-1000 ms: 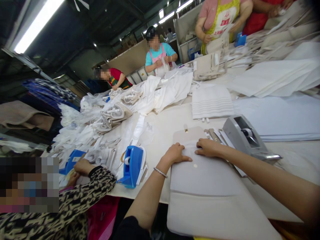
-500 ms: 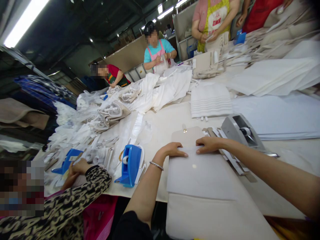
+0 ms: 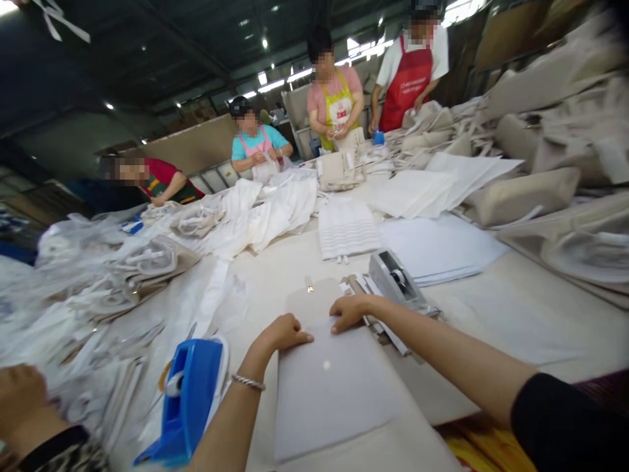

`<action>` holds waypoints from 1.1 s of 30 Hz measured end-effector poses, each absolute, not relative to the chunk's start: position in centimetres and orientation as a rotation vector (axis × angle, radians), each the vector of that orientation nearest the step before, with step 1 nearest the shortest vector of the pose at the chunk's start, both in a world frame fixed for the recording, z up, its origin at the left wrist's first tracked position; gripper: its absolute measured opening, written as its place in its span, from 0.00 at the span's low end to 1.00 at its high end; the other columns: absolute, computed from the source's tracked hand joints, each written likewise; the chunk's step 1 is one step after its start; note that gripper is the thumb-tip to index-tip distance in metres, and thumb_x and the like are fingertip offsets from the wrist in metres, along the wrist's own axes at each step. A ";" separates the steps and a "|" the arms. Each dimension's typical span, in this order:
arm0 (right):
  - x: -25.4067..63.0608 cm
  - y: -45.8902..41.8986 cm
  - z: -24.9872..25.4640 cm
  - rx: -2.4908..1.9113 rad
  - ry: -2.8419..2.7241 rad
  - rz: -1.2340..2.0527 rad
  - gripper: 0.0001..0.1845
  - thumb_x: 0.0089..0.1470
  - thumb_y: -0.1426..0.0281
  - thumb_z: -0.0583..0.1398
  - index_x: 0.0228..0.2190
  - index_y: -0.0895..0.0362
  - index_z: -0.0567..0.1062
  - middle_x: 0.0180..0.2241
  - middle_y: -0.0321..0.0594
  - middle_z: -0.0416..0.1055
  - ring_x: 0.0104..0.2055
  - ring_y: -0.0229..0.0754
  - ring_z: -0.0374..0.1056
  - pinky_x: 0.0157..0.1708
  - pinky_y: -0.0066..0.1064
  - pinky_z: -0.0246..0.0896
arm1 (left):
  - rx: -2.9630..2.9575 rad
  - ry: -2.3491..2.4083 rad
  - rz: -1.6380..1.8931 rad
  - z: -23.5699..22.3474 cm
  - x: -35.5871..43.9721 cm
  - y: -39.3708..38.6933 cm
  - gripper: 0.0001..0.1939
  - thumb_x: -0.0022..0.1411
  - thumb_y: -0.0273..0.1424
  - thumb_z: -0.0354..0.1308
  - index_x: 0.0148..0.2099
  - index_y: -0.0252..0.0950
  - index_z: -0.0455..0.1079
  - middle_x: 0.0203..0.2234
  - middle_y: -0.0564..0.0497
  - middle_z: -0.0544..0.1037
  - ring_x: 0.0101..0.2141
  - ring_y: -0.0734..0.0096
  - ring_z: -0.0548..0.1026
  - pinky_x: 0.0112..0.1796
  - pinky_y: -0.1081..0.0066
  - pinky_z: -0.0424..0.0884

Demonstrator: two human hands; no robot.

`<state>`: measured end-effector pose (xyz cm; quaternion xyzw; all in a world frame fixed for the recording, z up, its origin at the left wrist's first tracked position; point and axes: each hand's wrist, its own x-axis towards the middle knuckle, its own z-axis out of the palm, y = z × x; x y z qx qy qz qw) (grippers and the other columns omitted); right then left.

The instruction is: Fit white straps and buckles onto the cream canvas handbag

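- The thin, whitish, rectangular sheet (image 3: 339,403) lies flat in the lower centre of the frame, over the pale beige, smooth, flat piece (image 3: 324,301) on the cream-topped counter (image 3: 260,265).
- The left hand (image 3: 285,333) is at the sheet's upper left, thumb spread from its curled fingers; I cannot tell whether they grip the edge.
- The right hand (image 3: 351,311) is at the upper right, fingers bent down near the same edge; a grip there is unclear too.
- Done, by my judgement: the sheet covers much of the piece, leaving bare the top end with its 1 small gold-coloured metal clasp (image 3: 310,288).
- Left: with 2 hands at the edge, the placing seems unfinished; no tape shows on the sheet.
- The blue plastic tape dispenser (image 3: 189,400) stands lower left, the grey one (image 3: 396,282) right of centre.
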<state>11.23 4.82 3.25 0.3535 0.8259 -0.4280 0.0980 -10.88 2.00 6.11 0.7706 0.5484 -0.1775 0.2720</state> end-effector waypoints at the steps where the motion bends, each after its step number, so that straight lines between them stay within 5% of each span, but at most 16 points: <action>1: 11.2 4.9 3.1 1.042 2.462 -1.263 0.26 0.40 0.51 0.58 0.34 0.59 0.72 0.32 0.41 0.70 0.33 0.42 0.64 0.28 0.27 0.54 | 2.122 1.489 -0.409 6.1 -10.7 2.0 0.27 0.42 0.53 0.53 0.33 0.34 0.70 0.35 0.45 0.73 0.36 0.60 0.69 0.36 0.67 0.63; 5: 11.3 4.6 2.2 1.004 2.570 -1.272 0.26 0.41 0.55 0.59 0.40 0.58 0.70 0.37 0.42 0.69 0.38 0.44 0.64 0.33 0.29 0.56 | 2.072 1.342 -0.109 6.1 -9.7 1.7 0.31 0.43 0.47 0.56 0.49 0.38 0.63 0.46 0.47 0.68 0.45 0.62 0.65 0.45 0.69 0.60; 12: 11.8 3.7 2.1 1.088 2.654 -1.221 0.25 0.43 0.58 0.58 0.42 0.58 0.69 0.40 0.44 0.69 0.40 0.45 0.65 0.36 0.30 0.59 | 1.979 1.328 -0.266 5.7 -8.9 1.3 0.18 0.47 0.43 0.52 0.35 0.36 0.67 0.29 0.54 0.72 0.32 0.68 0.68 0.31 0.72 0.60; 23: 12.5 2.4 2.0 1.403 2.551 -1.000 0.34 0.42 0.47 0.53 0.45 0.57 0.67 0.42 0.49 0.68 0.43 0.54 0.64 0.37 0.41 0.62 | 2.031 1.409 -0.343 5.2 -8.0 1.6 0.15 0.47 0.42 0.49 0.30 0.35 0.66 0.27 0.52 0.73 0.32 0.65 0.69 0.30 0.71 0.58; 27: 12.1 2.6 2.2 1.387 2.525 -0.918 0.36 0.42 0.45 0.52 0.44 0.58 0.67 0.40 0.50 0.69 0.42 0.54 0.65 0.36 0.42 0.63 | 2.102 1.521 -0.428 5.4 -8.0 1.2 0.18 0.46 0.46 0.49 0.30 0.36 0.67 0.30 0.47 0.74 0.33 0.60 0.70 0.32 0.67 0.60; 33: 11.8 2.9 2.3 1.356 2.484 -0.865 0.39 0.40 0.43 0.52 0.46 0.59 0.65 0.40 0.49 0.69 0.40 0.55 0.66 0.33 0.43 0.65 | 2.062 1.661 -0.480 3.6 -9.0 1.3 0.33 0.46 0.53 0.46 0.44 0.32 0.65 0.41 0.39 0.72 0.42 0.53 0.70 0.42 0.61 0.62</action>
